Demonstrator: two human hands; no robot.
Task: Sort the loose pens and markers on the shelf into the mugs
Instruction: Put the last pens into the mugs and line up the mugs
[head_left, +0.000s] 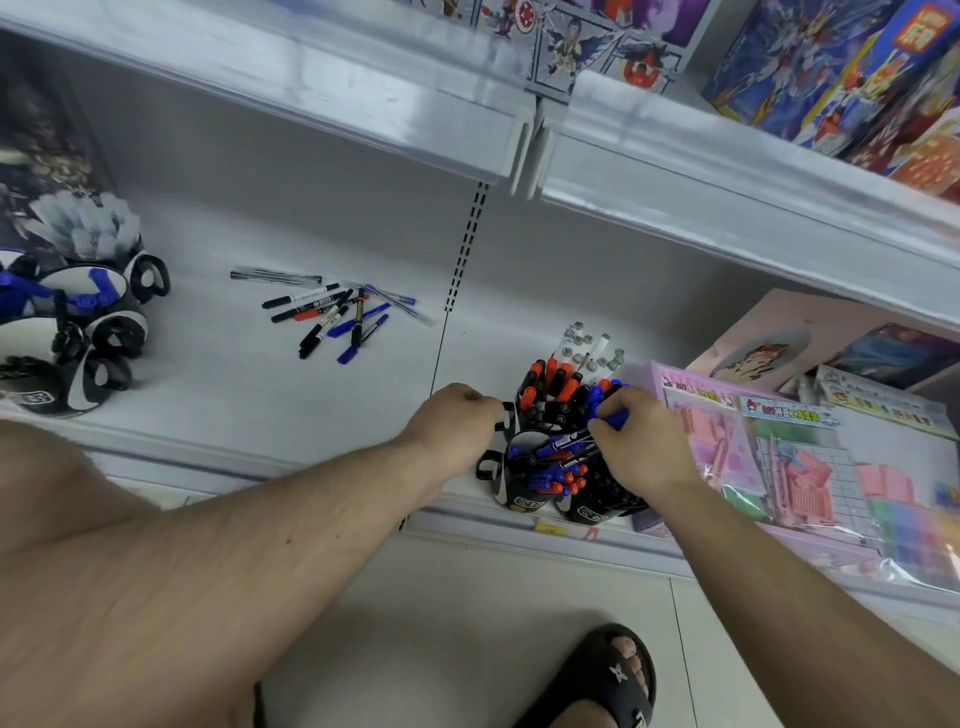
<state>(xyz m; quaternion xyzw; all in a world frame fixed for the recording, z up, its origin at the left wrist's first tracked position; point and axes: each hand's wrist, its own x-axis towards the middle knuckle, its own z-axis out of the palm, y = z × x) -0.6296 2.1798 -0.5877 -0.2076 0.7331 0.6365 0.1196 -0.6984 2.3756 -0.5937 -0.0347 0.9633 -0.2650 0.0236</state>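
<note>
Nearest, a foot in a black sandal (605, 680) stands on the pale floor below the shelf (291, 410), and two bare forearms reach up and over its front lip.

The right hand (636, 441) has its fingers curled in a tight grip round a blue marker (615, 418), thumb and forefinger pinching the barrel, the marker lying over the tops of the pens packed in the black mugs (524, 493). These mugs stand clustered at the front edge of the shelf, full of blue, red and black markers standing cap up; a further mug behind them holds grey-capped white pens (592, 348).

The left hand (457, 421) sits just left of that cluster, fingers curled under; its fingertips are close to a mug handle (506, 415), but I cannot tell whether its grip has anything in it or merely touches the handle.

To the right, pink packets of stationery (769, 457) lie flat against the mugs.

Farther back and to the left, the loose pens and markers (332, 312) lie in a scattered heap on the bare shelf, black, blue and one red, with a few clear-barrelled pens beside them. At the far left stands another group of black-and-white mugs (78, 332), one holding blue markers.

Above, an upper shelf carries colourful toy boxes (831, 73).
</note>
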